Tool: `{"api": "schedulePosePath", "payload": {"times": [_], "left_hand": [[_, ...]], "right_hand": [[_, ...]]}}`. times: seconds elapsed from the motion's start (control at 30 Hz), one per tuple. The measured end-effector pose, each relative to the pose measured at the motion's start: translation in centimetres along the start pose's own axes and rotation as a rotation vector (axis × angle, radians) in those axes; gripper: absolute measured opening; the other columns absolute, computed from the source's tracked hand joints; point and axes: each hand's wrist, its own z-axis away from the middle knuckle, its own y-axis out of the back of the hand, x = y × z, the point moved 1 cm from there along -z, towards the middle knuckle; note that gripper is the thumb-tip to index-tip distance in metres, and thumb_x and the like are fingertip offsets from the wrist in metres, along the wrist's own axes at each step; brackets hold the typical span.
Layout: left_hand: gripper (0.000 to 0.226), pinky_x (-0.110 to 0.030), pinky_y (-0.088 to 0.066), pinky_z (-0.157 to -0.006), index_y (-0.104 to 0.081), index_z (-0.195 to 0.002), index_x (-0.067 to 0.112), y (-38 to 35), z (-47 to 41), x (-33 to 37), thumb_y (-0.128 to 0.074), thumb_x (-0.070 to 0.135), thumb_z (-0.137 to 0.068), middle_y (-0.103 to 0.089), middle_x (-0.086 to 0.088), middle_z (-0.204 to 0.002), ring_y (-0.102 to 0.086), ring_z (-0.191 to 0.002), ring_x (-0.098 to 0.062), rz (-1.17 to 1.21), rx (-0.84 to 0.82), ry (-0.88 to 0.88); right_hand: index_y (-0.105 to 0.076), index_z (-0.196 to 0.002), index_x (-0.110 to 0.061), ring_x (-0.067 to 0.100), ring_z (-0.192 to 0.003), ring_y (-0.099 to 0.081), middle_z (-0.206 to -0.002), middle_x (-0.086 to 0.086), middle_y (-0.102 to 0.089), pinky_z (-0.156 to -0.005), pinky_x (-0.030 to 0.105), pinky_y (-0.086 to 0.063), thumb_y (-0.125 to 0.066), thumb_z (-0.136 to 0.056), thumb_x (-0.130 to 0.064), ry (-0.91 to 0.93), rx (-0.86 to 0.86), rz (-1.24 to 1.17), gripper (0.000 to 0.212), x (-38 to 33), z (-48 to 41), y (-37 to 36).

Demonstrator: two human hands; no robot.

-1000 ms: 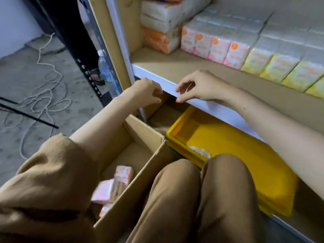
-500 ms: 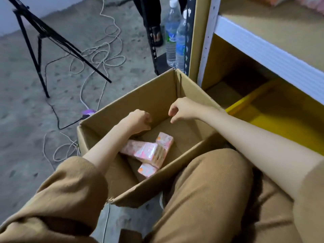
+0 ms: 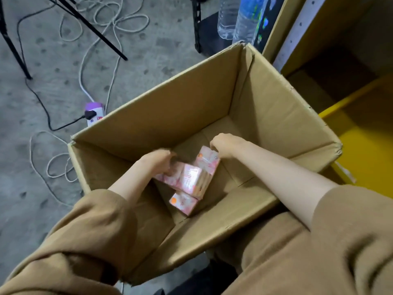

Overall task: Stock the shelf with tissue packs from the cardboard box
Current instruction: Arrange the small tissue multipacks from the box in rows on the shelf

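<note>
An open cardboard box (image 3: pixel 191 99) stands on the floor in front of me. On its bottom lie three pink tissue packs: a left one (image 3: pixel 180 177), an upright one (image 3: pixel 207 165) leaning on it, and a small one (image 3: pixel 184 202) nearest me. My left hand (image 3: pixel 158 161) is down in the box with its fingers closing on the left pack. The top end of the upright pack is touched by my right hand (image 3: pixel 223 145), fingers curled over it. Only the shelf frame's post (image 3: pixel 295 28) shows at the upper right.
A yellow tray (image 3: pixel 365 133) sits under the shelf at right. Water bottles (image 3: pixel 236 18) stand behind the box. On the concrete floor at left lie coiled cables (image 3: pixel 102 24), a power strip (image 3: pixel 93 112) and black tripod legs (image 3: pixel 100 33). My knees fill the foreground.
Both hands came down from the shelf edge into the box and now rest on the pink packs. My view swung from the shelf down to the box.
</note>
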Motion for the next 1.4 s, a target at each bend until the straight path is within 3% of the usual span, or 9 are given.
{"api": "schedulePosePath", "payload": {"times": [0.17,0.3,0.47,0.57,0.67,0.87,0.97,1.1,1.4], "left_hand": [[0.083,-0.034,-0.046,-0.102,-0.038,-0.140,0.017,-1.0,-2.4,-1.6,-0.079,0.019,-0.068,-0.043,-0.009,-0.143,-0.048,-0.126,-0.028,0.036,-0.131,-0.009],[0.087,-0.027,-0.039,-0.104,-0.039,-0.139,0.017,-0.3,-3.8,-1.6,-0.082,0.018,-0.064,-0.044,-0.007,-0.143,-0.045,-0.129,-0.024,0.029,-0.202,-0.142],[0.090,-0.035,-0.039,-0.109,-0.037,-0.140,0.023,-0.7,-4.4,-1.1,-0.081,0.014,-0.062,-0.049,-0.003,-0.141,-0.046,-0.128,-0.021,0.081,-0.343,-0.235],[0.078,-0.026,-0.037,-0.103,-0.043,-0.138,0.019,-0.7,-4.2,-1.4,-0.079,0.018,-0.069,-0.052,-0.005,-0.139,-0.048,-0.126,-0.020,0.136,-0.278,-0.219],[0.067,-0.025,-0.040,-0.097,-0.049,-0.135,0.015,-0.8,-3.5,-1.5,-0.076,0.021,-0.074,-0.056,-0.009,-0.134,-0.052,-0.122,-0.023,0.181,-0.195,-0.165],[0.057,-0.029,-0.046,-0.091,-0.055,-0.129,0.021,0.6,-2.5,-0.9,-0.073,0.032,-0.075,-0.063,-0.009,-0.123,-0.057,-0.113,-0.026,0.103,-0.104,-0.126],[0.045,-0.034,-0.049,-0.078,-0.066,-0.111,0.016,2.0,-1.7,-0.9,-0.073,0.039,-0.073,-0.067,-0.008,-0.093,-0.059,-0.093,-0.024,0.060,0.026,-0.086],[0.035,-0.029,-0.034,-0.064,-0.068,-0.082,0.013,3.4,-0.7,-1.3,-0.073,0.045,-0.071,-0.045,0.004,-0.057,-0.053,-0.077,-0.024,0.157,0.152,0.020],[0.043,-0.030,-0.044,-0.074,-0.070,-0.103,0.015,3.9,0.8,-2.4,-0.076,0.042,-0.069,-0.069,-0.012,-0.094,-0.061,-0.095,-0.030,0.265,0.218,0.138]], "right_hand": [[-0.058,-0.115,0.000,0.032,-0.109,-0.059,-0.121,0.016,-0.059,-0.077,0.035,-0.049,-0.043,-0.088,0.004,0.161,-0.020,0.170,0.031,-1.5,-3.3,-1.8],[-0.047,-0.129,0.000,0.031,-0.124,-0.048,-0.135,0.015,-0.048,-0.095,0.038,-0.046,-0.040,-0.092,0.001,0.258,-0.092,0.248,0.038,-2.6,-5.5,-3.6],[-0.054,-0.123,-0.003,0.030,-0.128,-0.046,-0.131,0.015,-0.052,-0.102,0.035,-0.043,-0.057,-0.083,-0.006,0.241,-0.276,0.213,0.040,-2.2,-7.0,-5.1],[-0.036,-0.139,-0.004,0.030,-0.136,-0.032,-0.147,0.015,-0.034,-0.109,0.034,-0.033,-0.052,-0.091,-0.013,0.250,-0.209,0.229,0.052,-1.6,-7.0,-5.1],[-0.044,-0.134,-0.007,0.029,-0.133,-0.036,-0.144,0.013,-0.041,-0.109,0.032,-0.031,-0.039,-0.099,-0.023,0.310,-0.098,0.307,0.039,-1.3,-6.7,-5.5],[-0.060,-0.113,-0.008,0.029,-0.114,-0.057,-0.122,0.013,-0.059,-0.089,0.035,-0.047,-0.050,-0.090,-0.007,0.187,0.017,0.248,0.025,-0.1,-4.3,-4.3],[-0.063,-0.109,-0.004,0.035,-0.110,-0.058,-0.117,0.018,-0.062,-0.087,0.037,-0.047,-0.048,-0.087,-0.002,0.030,0.151,0.142,0.027,1.5,-3.3,-0.8],[-0.067,-0.101,-0.002,0.037,-0.104,-0.060,-0.112,0.021,-0.063,-0.081,0.035,-0.050,-0.053,-0.084,0.001,-0.082,0.192,-0.006,0.022,3.7,-2.7,2.5],[-0.057,-0.118,-0.003,0.032,-0.113,-0.058,-0.125,0.018,-0.057,-0.081,0.031,-0.047,-0.067,-0.082,-0.013,-0.036,-0.022,-0.091,0.039,0.3,-4.6,0.5]]}}
